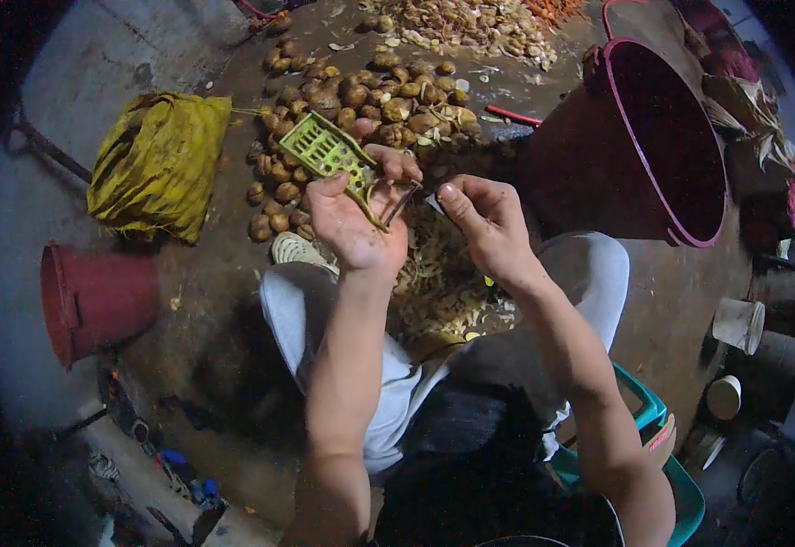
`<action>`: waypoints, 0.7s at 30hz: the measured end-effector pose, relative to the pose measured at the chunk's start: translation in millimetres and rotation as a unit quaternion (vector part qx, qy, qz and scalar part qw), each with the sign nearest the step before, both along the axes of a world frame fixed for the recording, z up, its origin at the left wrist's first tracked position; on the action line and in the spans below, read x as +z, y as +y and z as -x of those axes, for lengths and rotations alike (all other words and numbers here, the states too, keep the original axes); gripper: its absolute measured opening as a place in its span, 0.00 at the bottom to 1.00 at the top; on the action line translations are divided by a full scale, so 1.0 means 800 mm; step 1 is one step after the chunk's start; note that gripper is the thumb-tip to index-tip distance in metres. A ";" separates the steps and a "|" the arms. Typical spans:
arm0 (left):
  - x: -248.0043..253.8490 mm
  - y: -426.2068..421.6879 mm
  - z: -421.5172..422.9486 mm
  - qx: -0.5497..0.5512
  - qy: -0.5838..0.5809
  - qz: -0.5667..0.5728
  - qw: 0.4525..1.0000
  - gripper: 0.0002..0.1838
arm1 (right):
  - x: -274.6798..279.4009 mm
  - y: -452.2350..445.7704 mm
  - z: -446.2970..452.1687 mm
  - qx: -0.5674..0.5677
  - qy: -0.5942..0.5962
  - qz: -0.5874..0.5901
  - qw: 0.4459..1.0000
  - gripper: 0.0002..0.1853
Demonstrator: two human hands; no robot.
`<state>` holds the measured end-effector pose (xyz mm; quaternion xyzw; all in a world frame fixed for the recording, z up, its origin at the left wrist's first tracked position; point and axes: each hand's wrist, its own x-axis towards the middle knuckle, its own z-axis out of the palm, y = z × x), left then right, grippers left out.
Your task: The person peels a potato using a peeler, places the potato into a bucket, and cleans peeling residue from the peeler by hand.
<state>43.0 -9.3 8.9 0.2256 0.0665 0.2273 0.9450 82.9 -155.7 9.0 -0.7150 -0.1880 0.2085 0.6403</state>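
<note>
My left hand [361,219], palm turned up with its fingers curled, holds a green plastic slotted grater [320,150]. Its slotted face points up and to the left, and its narrow end lies across my palm. A thin dark strip [401,206] sticks out at that narrow end, beside my fingers. Just to the right, my right hand [487,223] pinches a small pale, flat piece [435,203] between thumb and forefinger; it could be metal, but I cannot tell. Beyond both hands lies a heap of brown potatoes [361,96], and peelings [443,273] lie below, between my legs.
A big dark red bucket [589,155] lies tipped at the right. At the left are a yellow sack [155,164] and a smaller red bucket [105,301]. Pale peelings [470,27] are piled at the back. White containers [739,325] stand at the far right.
</note>
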 end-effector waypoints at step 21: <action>0.007 -0.003 0.012 0.065 -0.001 -0.267 0.961 0.37 | 0.013 0.007 0.003 -0.058 -0.301 0.084 0.948 0.06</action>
